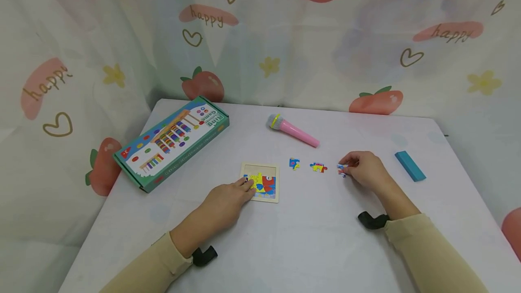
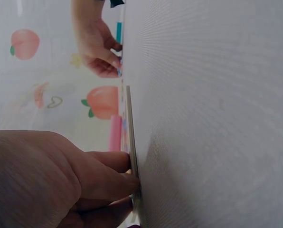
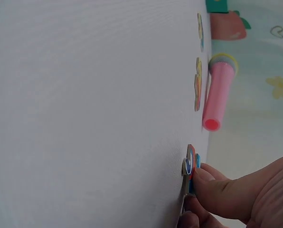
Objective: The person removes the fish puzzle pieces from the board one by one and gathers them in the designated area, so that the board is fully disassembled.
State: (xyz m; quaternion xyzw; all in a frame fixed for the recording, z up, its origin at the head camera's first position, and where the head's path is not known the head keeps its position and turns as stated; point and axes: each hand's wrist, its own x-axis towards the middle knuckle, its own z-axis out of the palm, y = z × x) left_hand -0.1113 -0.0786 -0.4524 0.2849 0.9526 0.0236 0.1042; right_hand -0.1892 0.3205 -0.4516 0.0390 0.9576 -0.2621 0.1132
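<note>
My left hand [image 1: 225, 200] lies over the left side of a square wooden puzzle board [image 1: 260, 164], holding it flat on the table. In the left wrist view its fingers [image 2: 115, 187] meet the thin edge of the board. Yellow, red and blue pieces [image 1: 267, 185] fill the lower part of the recess; bare wood shows at the top. On the right, my right hand [image 1: 364, 168] pinches a small jigsaw piece [image 1: 341, 170] between thumb and fingers, close to the tabletop. Two loose jigsaw pieces lie between the hands, one blue and yellow [image 1: 294, 163], one yellow and red [image 1: 318, 167].
A pink toy microphone [image 1: 295, 132] lies behind the loose pieces. To the back left sits a green game box [image 1: 175, 144]. A teal block [image 1: 409, 166] lies right of my right hand. Printed curtains [image 1: 317, 44] hang behind the white table [image 1: 301, 243].
</note>
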